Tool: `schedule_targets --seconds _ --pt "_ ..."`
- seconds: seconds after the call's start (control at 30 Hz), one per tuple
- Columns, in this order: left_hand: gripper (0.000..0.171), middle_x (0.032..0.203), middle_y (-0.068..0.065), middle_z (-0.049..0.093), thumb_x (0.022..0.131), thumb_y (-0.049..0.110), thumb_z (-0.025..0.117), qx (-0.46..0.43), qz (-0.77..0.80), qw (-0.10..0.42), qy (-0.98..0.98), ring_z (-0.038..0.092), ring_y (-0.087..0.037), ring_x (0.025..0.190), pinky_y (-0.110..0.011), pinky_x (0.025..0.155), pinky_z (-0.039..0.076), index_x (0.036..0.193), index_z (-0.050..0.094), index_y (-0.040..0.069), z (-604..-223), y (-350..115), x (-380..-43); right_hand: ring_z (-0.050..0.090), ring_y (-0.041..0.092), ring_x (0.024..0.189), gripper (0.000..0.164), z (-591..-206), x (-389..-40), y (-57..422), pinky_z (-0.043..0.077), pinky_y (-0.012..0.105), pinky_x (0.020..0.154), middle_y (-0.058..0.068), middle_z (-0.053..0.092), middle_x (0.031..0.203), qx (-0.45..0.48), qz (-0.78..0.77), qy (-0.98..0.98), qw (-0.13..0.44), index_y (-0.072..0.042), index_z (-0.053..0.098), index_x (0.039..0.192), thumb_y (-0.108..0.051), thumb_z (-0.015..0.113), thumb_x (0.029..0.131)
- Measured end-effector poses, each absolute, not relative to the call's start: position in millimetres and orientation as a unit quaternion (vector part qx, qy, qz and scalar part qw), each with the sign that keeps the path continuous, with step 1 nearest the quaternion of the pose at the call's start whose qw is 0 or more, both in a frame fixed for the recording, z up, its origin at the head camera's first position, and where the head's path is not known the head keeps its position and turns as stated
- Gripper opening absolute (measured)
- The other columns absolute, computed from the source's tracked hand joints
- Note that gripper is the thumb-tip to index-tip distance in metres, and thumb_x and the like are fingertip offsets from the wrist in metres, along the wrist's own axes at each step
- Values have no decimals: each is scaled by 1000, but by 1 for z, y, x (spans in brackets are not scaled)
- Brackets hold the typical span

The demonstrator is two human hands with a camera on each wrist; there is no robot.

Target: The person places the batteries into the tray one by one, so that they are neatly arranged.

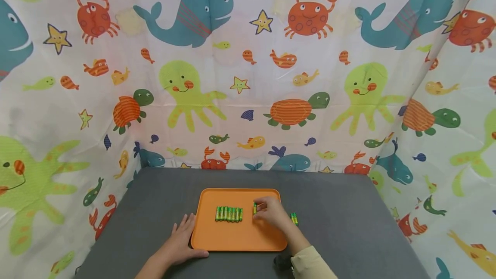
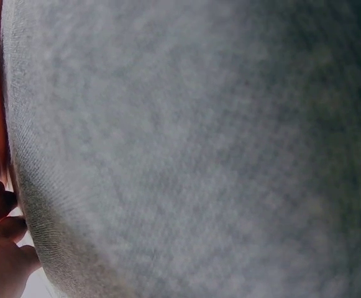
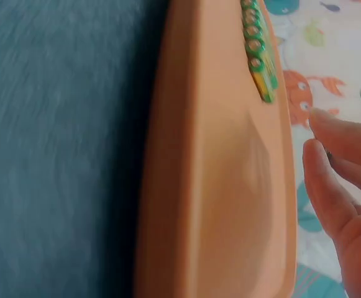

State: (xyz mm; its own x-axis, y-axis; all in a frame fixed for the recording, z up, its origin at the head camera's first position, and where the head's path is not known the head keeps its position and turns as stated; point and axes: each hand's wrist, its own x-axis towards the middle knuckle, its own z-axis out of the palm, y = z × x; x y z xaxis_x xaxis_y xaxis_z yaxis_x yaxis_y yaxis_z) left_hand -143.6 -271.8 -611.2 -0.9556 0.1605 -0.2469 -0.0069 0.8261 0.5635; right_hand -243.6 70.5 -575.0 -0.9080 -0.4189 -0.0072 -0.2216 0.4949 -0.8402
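An orange tray (image 1: 232, 240) lies on the dark grey table. On it, several green and yellow batteries (image 1: 228, 214) form a neat side-by-side row, also visible in the right wrist view as a row of batteries (image 3: 255, 47). To the right of that row, my right hand (image 1: 271, 212) pinches a single battery (image 1: 254, 209) between thumb and fingers over the tray. In the right wrist view the hand (image 3: 348, 180) mostly hides that battery. My left hand (image 1: 181, 240) lies with fingers extended against the tray's left edge, thumb at its front corner.
A couple of loose batteries (image 1: 294, 218) lie on the table just right of the tray, partly behind my right wrist. A small black object (image 1: 282, 263) is by the right sleeve. A sea-animal curtain (image 1: 248, 98) encloses the table's back and sides.
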Motion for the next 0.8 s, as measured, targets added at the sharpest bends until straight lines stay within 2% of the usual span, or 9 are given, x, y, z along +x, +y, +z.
schedule_targets --seconds 0.3,0.53,0.8 --pt "132 167 -22 17 69 72 79 38 291 144 945 7 -43 155 -72 117 4 161 16 0 -608 -271 -143 66 20 92 51 -585 -241 40 58 34 74 11 71 107 -163 -459 864 124 -1 67 128 -6 84 81" --pt "133 167 -22 17 69 72 79 41 294 143 944 6 -44 155 -72 117 5 161 16 0 -606 -270 -143 63 18 89 49 -588 -241 25 58 37 75 9 70 103 -167 -434 878 119 1 68 126 0 83 80" --pt "132 167 -23 15 70 70 80 48 297 142 943 4 -44 155 -72 117 4 161 15 0 -606 -271 -142 61 17 88 51 -588 -243 21 57 34 74 5 69 105 -165 -421 883 129 -2 68 127 2 83 78"
